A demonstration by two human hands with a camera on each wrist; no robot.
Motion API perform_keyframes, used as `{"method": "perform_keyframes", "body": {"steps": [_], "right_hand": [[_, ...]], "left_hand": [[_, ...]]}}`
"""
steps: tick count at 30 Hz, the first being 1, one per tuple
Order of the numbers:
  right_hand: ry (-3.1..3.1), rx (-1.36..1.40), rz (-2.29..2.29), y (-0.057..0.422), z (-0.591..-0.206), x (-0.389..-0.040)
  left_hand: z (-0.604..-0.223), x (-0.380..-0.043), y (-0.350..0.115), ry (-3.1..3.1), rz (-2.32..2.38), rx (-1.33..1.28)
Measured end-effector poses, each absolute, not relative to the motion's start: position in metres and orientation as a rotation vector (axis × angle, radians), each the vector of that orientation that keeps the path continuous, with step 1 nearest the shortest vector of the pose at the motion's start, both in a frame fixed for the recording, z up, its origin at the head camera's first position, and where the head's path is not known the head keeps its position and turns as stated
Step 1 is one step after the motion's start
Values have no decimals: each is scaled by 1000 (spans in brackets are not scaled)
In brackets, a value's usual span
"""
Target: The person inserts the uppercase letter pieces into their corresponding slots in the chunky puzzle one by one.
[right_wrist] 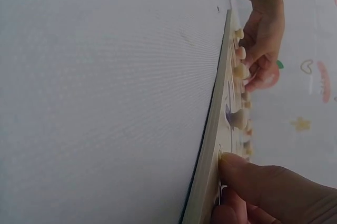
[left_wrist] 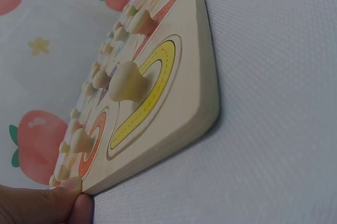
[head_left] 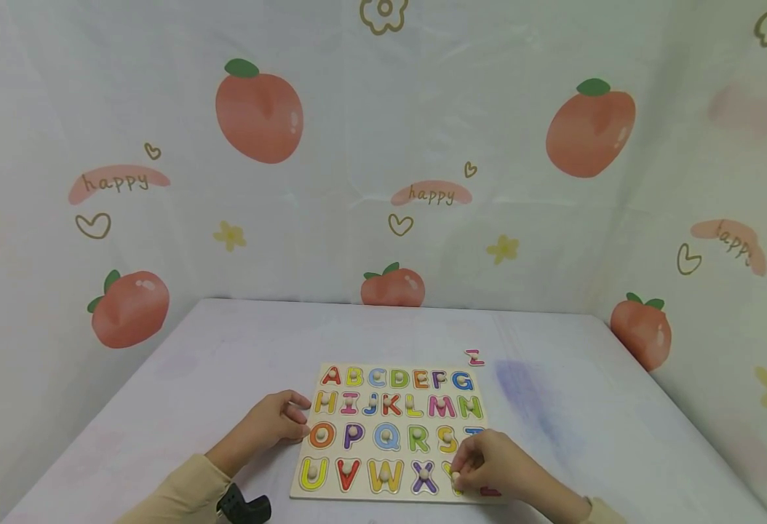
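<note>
A wooden alphabet puzzle board (head_left: 364, 495) lies on the table, its coloured letters bearing round knobs. My left hand (head_left: 272, 422) is at the board's left edge, beside the orange O (head_left: 322, 435); thumb and fingertips touch the rim. In the left wrist view the thumb (left_wrist: 66, 186) lies against that edge near the yellow U (left_wrist: 167, 63). At the lower right, my right hand (head_left: 498, 466) pinches the yellow letter Y piece (head_left: 449, 467) by its knob, over its place. My hand partly hides the Y, the blue T and a red shape (head_left: 490, 492) in the corner.
A loose pink letter piece (head_left: 474, 357) lies on the table just beyond the board's far right corner. A white table (head_left: 593, 407) stands against a printed curtain (head_left: 331, 240). A dark device (head_left: 244, 505) is strapped at the left wrist.
</note>
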State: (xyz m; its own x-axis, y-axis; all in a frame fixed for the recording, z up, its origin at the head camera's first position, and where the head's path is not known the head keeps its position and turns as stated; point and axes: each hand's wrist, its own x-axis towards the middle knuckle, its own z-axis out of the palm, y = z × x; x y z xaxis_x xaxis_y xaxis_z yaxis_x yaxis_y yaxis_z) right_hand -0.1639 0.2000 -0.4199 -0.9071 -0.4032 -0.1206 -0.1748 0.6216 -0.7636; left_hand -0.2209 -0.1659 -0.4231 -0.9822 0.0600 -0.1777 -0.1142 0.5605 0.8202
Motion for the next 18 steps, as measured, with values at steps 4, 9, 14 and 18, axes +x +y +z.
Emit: {"method": "perform_keyframes", "body": {"steps": [4, 9, 14, 18], "right_hand": [[2566, -532, -1159, 201, -419, -164], [2532, -577, -1166, 202, -413, -163], [2484, -532, -1208, 206, -399, -167], [2521, -506, -1282, 215, -385, -181]], "left_hand": [[-423, -221, -166, 2610, 1386, -46], [-424, -222, -166, 2618, 1372, -48], [-425, -222, -167, 2612, 1376, -42], [-423, -221, -166, 2608, 1389, -44]]}}
